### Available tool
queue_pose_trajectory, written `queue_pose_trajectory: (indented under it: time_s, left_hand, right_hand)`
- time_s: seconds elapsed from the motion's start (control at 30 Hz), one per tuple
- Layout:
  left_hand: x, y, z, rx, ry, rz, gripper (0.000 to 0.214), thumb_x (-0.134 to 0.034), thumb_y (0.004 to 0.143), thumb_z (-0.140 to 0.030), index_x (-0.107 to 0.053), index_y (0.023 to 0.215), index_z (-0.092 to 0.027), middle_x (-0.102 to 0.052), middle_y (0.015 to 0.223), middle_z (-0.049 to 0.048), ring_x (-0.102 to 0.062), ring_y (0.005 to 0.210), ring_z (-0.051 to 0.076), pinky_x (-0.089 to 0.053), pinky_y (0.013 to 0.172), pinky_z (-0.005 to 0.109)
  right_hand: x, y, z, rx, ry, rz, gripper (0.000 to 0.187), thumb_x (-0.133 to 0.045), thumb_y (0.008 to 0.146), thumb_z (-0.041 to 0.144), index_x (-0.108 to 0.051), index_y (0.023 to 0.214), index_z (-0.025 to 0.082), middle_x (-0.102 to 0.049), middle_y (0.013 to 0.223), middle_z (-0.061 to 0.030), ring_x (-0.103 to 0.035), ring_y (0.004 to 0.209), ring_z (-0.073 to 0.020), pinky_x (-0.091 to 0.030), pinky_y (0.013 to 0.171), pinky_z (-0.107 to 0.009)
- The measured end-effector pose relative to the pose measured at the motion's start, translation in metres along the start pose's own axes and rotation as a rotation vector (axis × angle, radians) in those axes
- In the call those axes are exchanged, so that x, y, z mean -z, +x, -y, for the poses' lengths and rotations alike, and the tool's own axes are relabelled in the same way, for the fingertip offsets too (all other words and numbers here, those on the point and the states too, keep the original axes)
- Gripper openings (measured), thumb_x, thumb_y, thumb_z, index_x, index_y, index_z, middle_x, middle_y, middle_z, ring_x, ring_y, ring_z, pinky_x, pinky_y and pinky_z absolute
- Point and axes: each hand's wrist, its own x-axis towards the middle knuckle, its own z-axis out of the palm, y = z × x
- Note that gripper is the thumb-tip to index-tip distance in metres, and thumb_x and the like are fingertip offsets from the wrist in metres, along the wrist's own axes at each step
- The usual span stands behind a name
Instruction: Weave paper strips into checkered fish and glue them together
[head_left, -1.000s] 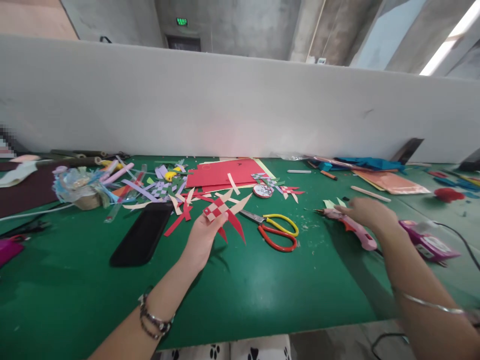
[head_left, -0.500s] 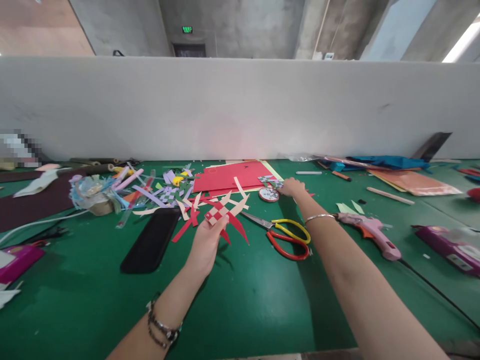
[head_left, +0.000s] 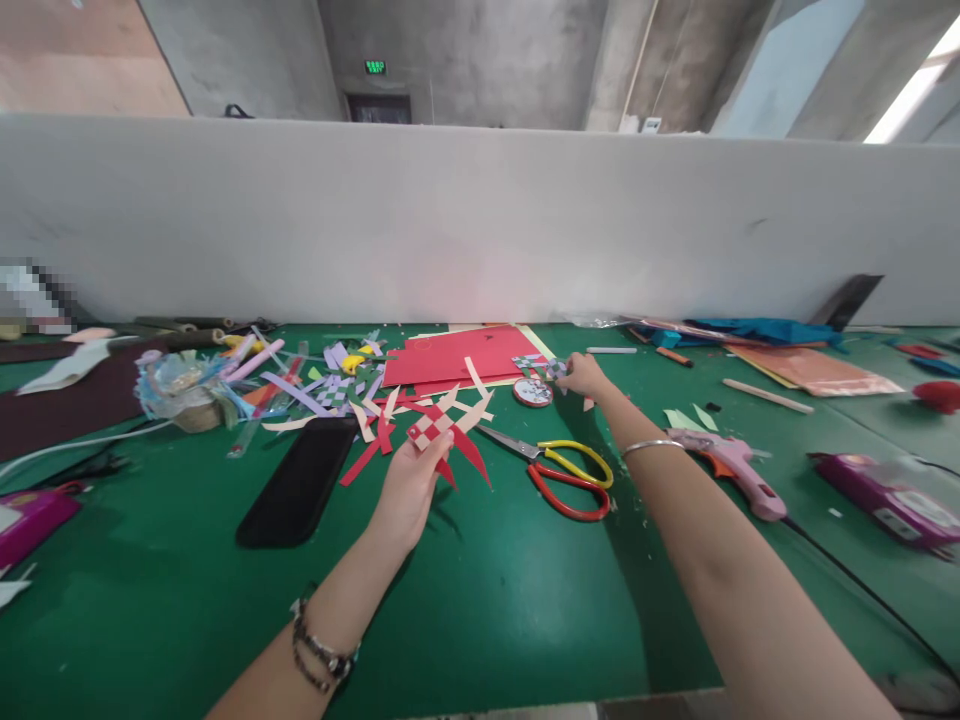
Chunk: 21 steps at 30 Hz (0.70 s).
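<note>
My left hand (head_left: 409,490) pinches a woven piece of red and cream paper strips (head_left: 442,428) and holds it a little above the green table (head_left: 480,600). My right hand (head_left: 583,375) reaches far forward, fingers closed on a small woven paper piece (head_left: 551,368) lying next to a round tape roll (head_left: 533,392). Scissors with a yellow and a red handle (head_left: 559,468) lie between my two arms. A pink glue gun (head_left: 731,470) rests to the right of my right forearm.
Red paper sheets (head_left: 457,352) lie at the back centre. Loose coloured strips and a tangle of scraps (head_left: 180,385) crowd the left. A black phone (head_left: 300,480) lies left of my left hand. Purple packets (head_left: 889,495), orange sheets (head_left: 814,368) and a grey partition wall (head_left: 480,220) bound the right and back.
My right hand left the pink glue gun, swung left across the table and now rests on the small woven piece by the tape roll. My left hand has kept holding its woven piece.
</note>
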Motion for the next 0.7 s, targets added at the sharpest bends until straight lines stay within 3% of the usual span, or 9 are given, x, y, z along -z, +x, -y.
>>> queue_pose_trajectory:
  time_s: [0.1, 0.23, 0.37, 0.47, 0.57, 0.7]
  left_hand:
    - [0.001, 0.001, 0.000, 0.014, 0.006, -0.011, 0.022, -0.075, 0.047, -0.019, -0.062, 0.064, -0.017, -0.055, 0.052, -0.0065, -0.050, 0.052, 0.007, -0.041, 0.056, 0.017]
    - [0.002, 0.003, -0.001, 0.039, 0.000, -0.049, 0.025, -0.076, 0.043, -0.020, -0.058, 0.060, -0.017, -0.051, 0.047, -0.0084, -0.047, 0.048, 0.005, -0.037, 0.047, 0.015]
    - [0.001, 0.003, -0.002, 0.039, -0.011, -0.061, 0.028, -0.076, 0.041, -0.023, -0.052, 0.053, -0.016, -0.047, 0.044, -0.0096, -0.041, 0.043, 0.003, -0.035, 0.043, 0.013]
    - [0.001, 0.001, -0.002, 0.030, 0.004, -0.046, 0.030, -0.076, 0.040, -0.024, -0.050, 0.049, -0.015, -0.047, 0.044, -0.0091, -0.042, 0.043, 0.003, -0.036, 0.044, 0.013]
    - [0.000, 0.000, -0.003, 0.030, 0.034, -0.052, 0.028, -0.077, 0.040, -0.024, -0.053, 0.051, -0.015, -0.049, 0.044, -0.0085, -0.044, 0.045, 0.004, -0.038, 0.046, 0.014]
    - [0.000, -0.001, -0.003, 0.017, 0.097, -0.054, 0.024, -0.076, 0.042, -0.024, -0.058, 0.054, -0.016, -0.053, 0.047, -0.0068, -0.052, 0.052, 0.007, -0.042, 0.054, 0.017]
  right_hand:
    - [0.003, -0.006, -0.002, 0.027, 0.188, 0.051, 0.025, -0.050, 0.081, 0.031, -0.054, 0.098, 0.013, -0.057, 0.094, -0.0039, -0.056, 0.080, -0.0139, -0.047, 0.069, -0.032]
    - [0.010, -0.023, 0.003, 0.090, 0.475, 0.102, 0.015, -0.065, 0.064, 0.022, -0.059, 0.074, 0.014, -0.060, 0.069, 0.0001, -0.055, 0.065, -0.0127, -0.043, 0.058, -0.024]
    - [0.010, -0.055, 0.013, 0.145, 0.730, 0.141, 0.020, -0.066, 0.057, 0.021, -0.058, 0.075, 0.016, -0.062, 0.074, -0.0007, -0.055, 0.070, -0.0120, -0.041, 0.063, -0.023]
    - [0.004, -0.086, 0.019, 0.184, 0.874, 0.199, 0.025, -0.066, 0.055, 0.033, -0.058, 0.073, 0.017, -0.061, 0.076, -0.0011, -0.054, 0.072, -0.0124, -0.041, 0.066, -0.024]
    - [-0.002, -0.114, 0.023, 0.209, 0.984, 0.236, 0.029, -0.061, 0.058, 0.045, -0.058, 0.068, 0.018, -0.059, 0.075, 0.0000, -0.053, 0.071, -0.0109, -0.040, 0.065, -0.023]
    - [-0.004, -0.136, 0.023, 0.237, 1.218, 0.320, 0.028, -0.064, 0.057, 0.043, -0.058, 0.068, 0.019, -0.057, 0.070, 0.0026, -0.049, 0.063, -0.0077, -0.038, 0.058, -0.019]
